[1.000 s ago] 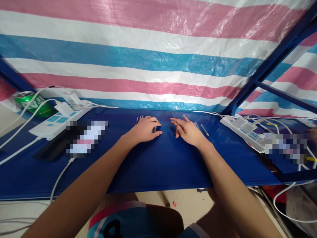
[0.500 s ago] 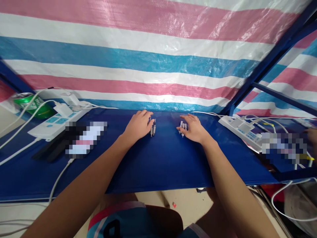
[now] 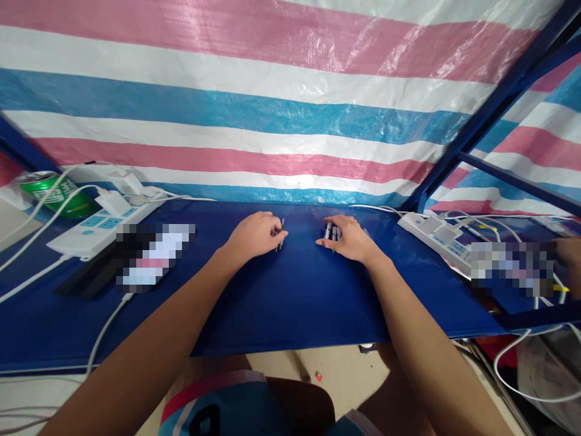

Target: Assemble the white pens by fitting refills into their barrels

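Observation:
My left hand (image 3: 253, 235) rests on the blue tabletop (image 3: 290, 303), its fingertips closed around a small bunch of slim pens (image 3: 278, 236). A little to the right, my right hand (image 3: 348, 238) curls over a second bunch of slim pens (image 3: 333, 232) with white and dark barrels. Fingers hide parts of both bunches, so I cannot count the pens. The hands stand apart, with a gap of blue surface between them.
White power strips (image 3: 97, 228) (image 3: 431, 235) with plugs and cables lie at both sides. A green can (image 3: 54, 191) lies far left. Pixelated objects (image 3: 154, 257) (image 3: 511, 269) sit on the table. Another person's hand (image 3: 568, 260) shows at the right edge. Striped tarpaulin (image 3: 290, 127) hangs behind.
Both hands have drawn in over the small pens, and the fingers that were spread beside them now close around them. The view has tilted slightly.

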Available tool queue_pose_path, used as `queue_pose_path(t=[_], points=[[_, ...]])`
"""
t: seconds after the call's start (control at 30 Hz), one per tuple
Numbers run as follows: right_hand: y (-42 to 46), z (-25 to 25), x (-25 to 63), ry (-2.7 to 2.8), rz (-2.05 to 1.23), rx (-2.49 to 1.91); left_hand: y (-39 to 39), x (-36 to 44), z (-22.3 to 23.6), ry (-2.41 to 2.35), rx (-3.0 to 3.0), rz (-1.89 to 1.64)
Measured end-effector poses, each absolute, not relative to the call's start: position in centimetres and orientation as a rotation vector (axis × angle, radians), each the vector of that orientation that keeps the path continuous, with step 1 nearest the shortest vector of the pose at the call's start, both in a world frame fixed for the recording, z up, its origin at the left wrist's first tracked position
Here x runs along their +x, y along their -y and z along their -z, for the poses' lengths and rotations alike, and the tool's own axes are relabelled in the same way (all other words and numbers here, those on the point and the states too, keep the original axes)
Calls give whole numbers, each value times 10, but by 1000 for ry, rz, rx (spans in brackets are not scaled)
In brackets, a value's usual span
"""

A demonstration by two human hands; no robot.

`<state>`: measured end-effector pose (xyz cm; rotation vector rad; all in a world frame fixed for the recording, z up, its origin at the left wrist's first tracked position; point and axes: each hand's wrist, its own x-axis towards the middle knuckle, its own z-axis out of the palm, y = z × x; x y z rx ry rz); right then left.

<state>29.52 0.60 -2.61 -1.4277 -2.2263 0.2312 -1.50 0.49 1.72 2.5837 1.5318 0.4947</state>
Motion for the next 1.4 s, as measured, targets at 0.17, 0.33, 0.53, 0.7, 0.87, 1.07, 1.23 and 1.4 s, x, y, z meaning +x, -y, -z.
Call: queue_pose_path(t=[0.17, 0.33, 0.53, 0.7, 0.87, 1.07, 1.23, 1.4], points=[[-2, 23, 286, 2220, -257, -1370, -3, -9, -10, -1385, 2648, -492], [0, 22, 280, 2181, -320, -1233, -1, -1, -5, -1340, 2673, -521], [-6, 32, 272, 2040, -457, -1078, 2, 7, -3, -1438, 2662, -658], [-7, 32, 263, 1688, -787, -968, 0, 4, -9, -1434, 2531, -903], [-4, 20, 265, 1521, -877, -958, -7, -1, -10, -1363, 2388, -1119], [-2, 16, 271, 1628, -664, -1054, -6, 1, -7, -1329, 2380, -1091], [-2, 18, 272, 1795, -420, -1035, -2, 4, -9, -1243, 2454, -1085], [3, 14, 269, 1964, -313, -989, 1, 6, -11, -1189, 2476, -1013]])
